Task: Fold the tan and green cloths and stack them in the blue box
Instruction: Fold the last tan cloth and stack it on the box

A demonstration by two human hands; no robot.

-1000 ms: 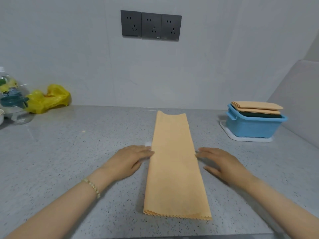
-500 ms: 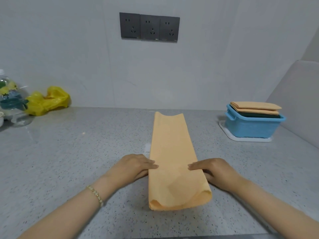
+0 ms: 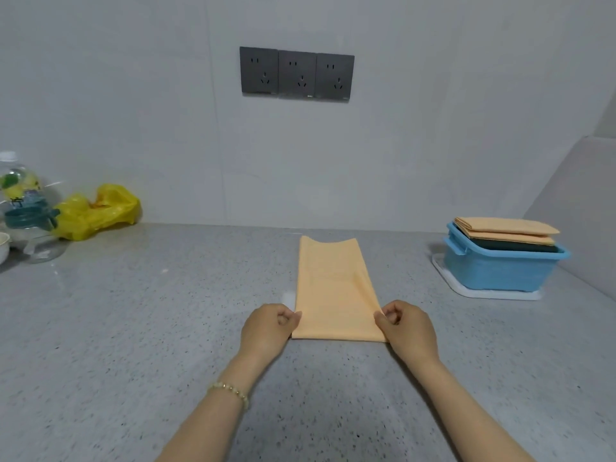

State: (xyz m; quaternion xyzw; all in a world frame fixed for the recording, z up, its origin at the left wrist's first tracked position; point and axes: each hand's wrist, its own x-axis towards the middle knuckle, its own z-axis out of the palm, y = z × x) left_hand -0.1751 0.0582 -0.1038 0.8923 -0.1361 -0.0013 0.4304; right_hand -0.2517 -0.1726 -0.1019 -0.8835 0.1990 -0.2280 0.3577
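Observation:
A tan cloth (image 3: pixel 333 288), folded into a long strip, lies on the grey counter in front of me, its near end doubled over toward the far end. My left hand (image 3: pixel 268 330) pinches the left corner of the turned-over end. My right hand (image 3: pixel 408 331) pinches the right corner. At the right stands the blue box (image 3: pixel 500 271), holding a dark green folded cloth (image 3: pixel 515 246) with two folded tan cloths (image 3: pixel 505 228) stacked on top, rising above the rim.
The box sits on a white tray (image 3: pixel 480 291) near the right wall. At the far left are a yellow plastic bag (image 3: pixel 96 211), a clear water bottle (image 3: pixel 23 201) and a white bowl's edge (image 3: pixel 3 245). Dark wall sockets (image 3: pixel 296 75) hang above.
Both hands took hold of the strip's near end, lifted it and carried it away from me, so the cloth now ends at a fold near my hands.

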